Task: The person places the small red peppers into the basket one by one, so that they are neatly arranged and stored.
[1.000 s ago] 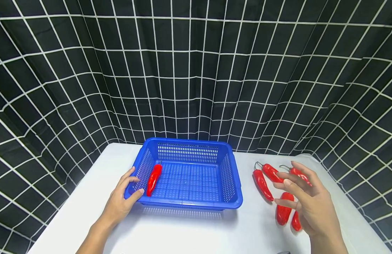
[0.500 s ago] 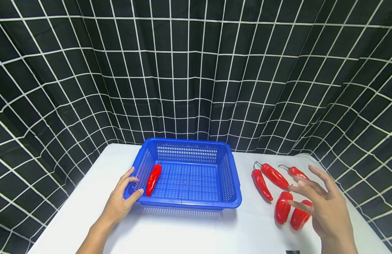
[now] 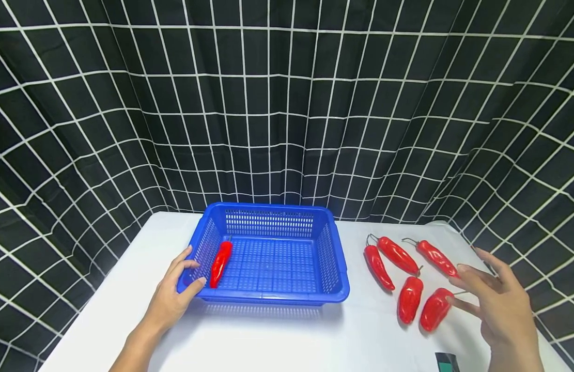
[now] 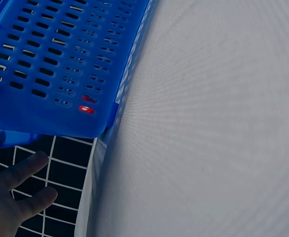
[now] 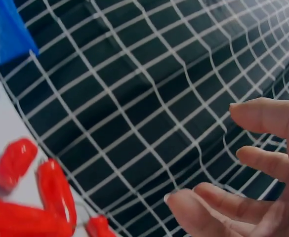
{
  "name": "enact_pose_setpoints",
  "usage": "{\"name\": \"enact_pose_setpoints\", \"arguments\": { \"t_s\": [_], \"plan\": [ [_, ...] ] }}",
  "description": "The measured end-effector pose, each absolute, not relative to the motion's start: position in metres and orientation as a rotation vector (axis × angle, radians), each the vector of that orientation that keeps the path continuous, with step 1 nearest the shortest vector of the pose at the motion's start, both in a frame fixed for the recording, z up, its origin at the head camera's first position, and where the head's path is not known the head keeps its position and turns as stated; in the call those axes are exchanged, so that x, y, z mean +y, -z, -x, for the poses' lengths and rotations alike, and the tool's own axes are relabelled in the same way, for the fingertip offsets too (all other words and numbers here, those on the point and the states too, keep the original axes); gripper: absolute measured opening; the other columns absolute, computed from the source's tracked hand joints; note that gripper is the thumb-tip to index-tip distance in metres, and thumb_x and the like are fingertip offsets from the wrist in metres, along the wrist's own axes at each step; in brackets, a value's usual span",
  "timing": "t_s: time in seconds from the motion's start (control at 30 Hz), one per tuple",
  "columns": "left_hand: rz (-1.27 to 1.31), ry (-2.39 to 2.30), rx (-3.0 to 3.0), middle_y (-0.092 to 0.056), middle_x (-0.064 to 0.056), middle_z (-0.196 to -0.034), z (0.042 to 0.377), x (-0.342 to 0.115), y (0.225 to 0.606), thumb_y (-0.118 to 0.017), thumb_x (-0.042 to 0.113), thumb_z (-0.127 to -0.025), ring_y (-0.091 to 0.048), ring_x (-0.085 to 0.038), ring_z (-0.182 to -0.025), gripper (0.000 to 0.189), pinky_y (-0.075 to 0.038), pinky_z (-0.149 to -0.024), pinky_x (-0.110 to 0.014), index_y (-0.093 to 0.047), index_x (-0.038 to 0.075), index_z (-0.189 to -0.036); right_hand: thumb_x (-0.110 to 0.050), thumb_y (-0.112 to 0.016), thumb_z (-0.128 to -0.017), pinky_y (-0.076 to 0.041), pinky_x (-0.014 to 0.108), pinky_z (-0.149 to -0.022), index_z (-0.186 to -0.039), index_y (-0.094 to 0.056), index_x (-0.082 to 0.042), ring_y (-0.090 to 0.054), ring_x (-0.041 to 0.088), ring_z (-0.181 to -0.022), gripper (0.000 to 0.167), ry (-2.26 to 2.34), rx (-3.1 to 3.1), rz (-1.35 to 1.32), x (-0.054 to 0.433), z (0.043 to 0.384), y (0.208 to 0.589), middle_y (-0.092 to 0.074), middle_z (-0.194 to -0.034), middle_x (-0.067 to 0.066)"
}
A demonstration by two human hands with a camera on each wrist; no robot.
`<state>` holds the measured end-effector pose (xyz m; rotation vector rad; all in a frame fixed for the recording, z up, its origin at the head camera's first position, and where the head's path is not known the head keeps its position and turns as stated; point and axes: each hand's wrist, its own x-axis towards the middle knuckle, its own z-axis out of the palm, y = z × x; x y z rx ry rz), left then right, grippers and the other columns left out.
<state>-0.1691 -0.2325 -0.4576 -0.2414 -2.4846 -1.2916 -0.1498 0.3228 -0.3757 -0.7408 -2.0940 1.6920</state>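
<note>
My left hand (image 3: 169, 299) is at the near left corner of a blue plastic basket (image 3: 268, 297), fingers along the left rim and thumb at the front one. Two of its fingers (image 4: 38, 200) show spread and apart from the basket in the left wrist view. One red chili pepper (image 3: 220, 264) lies inside the basket at the left. Over the right side of the table, my right hand (image 3: 505, 305) holds nothing, fingers spread and lightly bent. Beside it several red chili peppers lie on the white surface, the nearest being a stout pepper (image 3: 436, 309).
Black cloth with a white grid (image 3: 277, 113) hangs around the back and sides of the white table (image 3: 268, 341). A small dark and green object (image 3: 447, 362) shows at the bottom edge, left of my right wrist.
My right hand has drawn to the right, uncovering more of the chili peppers. The left hand stays at the basket corner. The whole head view has shifted slightly.
</note>
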Motion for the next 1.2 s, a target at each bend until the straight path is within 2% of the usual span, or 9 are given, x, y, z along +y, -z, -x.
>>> {"name": "enact_pose_setpoints", "arguments": {
  "t_s": [0.2,0.27,0.33,0.4,0.47,0.67,0.87,1.2],
  "plan": [
    [0.220,1.297,-2.492,-0.030,-0.004,-0.154,0.166,-0.235,0.455,-0.066,0.023,-0.091,-0.022,-0.040,-0.140,0.028,-0.020,-0.102,-0.070,-0.056,0.008,-0.112,-0.039,-0.064,-0.092,-0.057,0.040,-0.055,-0.154,-0.019,-0.031,-0.054,-0.007,-0.064,0.078,-1.491,-2.274,0.822,0.339,0.157,0.385,-0.039,-0.143,0.029],
    [0.222,1.296,-2.493,-0.030,-0.005,-0.154,0.166,-0.235,0.454,-0.066,0.023,-0.091,-0.022,-0.041,-0.140,0.028,-0.020,-0.102,-0.070,-0.056,0.008,-0.112,-0.039,-0.063,-0.092,-0.057,0.041,-0.057,-0.155,-0.016,-0.027,-0.060,0.004,-0.069,0.080,-1.478,-2.314,0.848,0.343,0.160,0.389,-0.039,-0.143,0.030],
    [0.222,1.300,-2.491,-0.030,-0.005,-0.154,0.165,-0.234,0.453,-0.066,0.022,-0.091,-0.022,-0.041,-0.140,0.028,-0.020,-0.102,-0.070,-0.056,0.008,-0.112,-0.040,-0.063,-0.092,-0.058,0.041,-0.059,-0.156,-0.014,-0.024,-0.066,0.023,-0.081,0.082,-1.466,-2.351,0.865,0.346,0.162,0.394,-0.037,-0.143,0.031],
    [0.220,1.304,-2.490,-0.029,-0.006,-0.154,0.165,-0.234,0.453,-0.066,0.022,-0.091,-0.021,-0.042,-0.140,0.028,-0.019,-0.102,-0.070,-0.056,0.007,-0.112,-0.041,-0.063,-0.091,-0.058,0.041,-0.058,-0.156,-0.013,-0.020,-0.062,0.040,-0.099,0.084,-1.449,-2.391,0.859,0.350,0.164,0.398,-0.036,-0.143,0.034],
    [0.219,1.307,-2.491,-0.029,-0.006,-0.154,0.164,-0.234,0.453,-0.066,0.021,-0.091,-0.021,-0.042,-0.140,0.028,-0.019,-0.102,-0.070,-0.056,0.006,-0.113,-0.042,-0.064,-0.091,-0.058,0.041,-0.058,-0.155,-0.012,-0.017,-0.054,0.049,-0.112,0.086,-1.423,-2.436,0.848,0.352,0.166,0.404,-0.034,-0.142,0.036],
    [0.224,1.302,-2.502,-0.029,-0.007,-0.154,0.163,-0.234,0.454,-0.065,0.020,-0.091,-0.021,-0.043,-0.140,0.028,-0.019,-0.101,-0.071,-0.055,0.006,-0.113,-0.043,-0.065,-0.090,-0.057,0.045,-0.058,-0.154,-0.011,-0.009,-0.052,0.054,-0.109,0.091,-1.432,-2.505,0.876,0.357,0.170,0.422,-0.033,-0.137,0.041],
    [0.234,1.294,-2.505,-0.029,-0.005,-0.155,0.166,-0.234,0.454,-0.065,0.024,-0.092,-0.021,-0.042,-0.140,0.028,-0.019,-0.101,-0.071,-0.055,0.007,-0.113,-0.037,-0.069,-0.088,-0.057,0.045,-0.057,-0.153,-0.009,-0.006,-0.056,0.052,-0.100,0.095,-1.448,-2.552,0.931,0.359,0.176,0.438,-0.035,-0.130,0.039],
    [0.246,1.301,-2.511,-0.029,-0.006,-0.155,0.167,-0.231,0.454,-0.064,0.025,-0.092,-0.021,-0.042,-0.140,0.029,-0.019,-0.101,-0.071,-0.056,0.006,-0.112,-0.029,-0.074,-0.085,-0.056,0.037,-0.050,-0.153,-0.007,-0.006,-0.049,0.053,-0.110,0.098,-1.463,-2.582,1.016,0.356,0.177,0.450,-0.028,-0.136,0.039]
  ]
}}
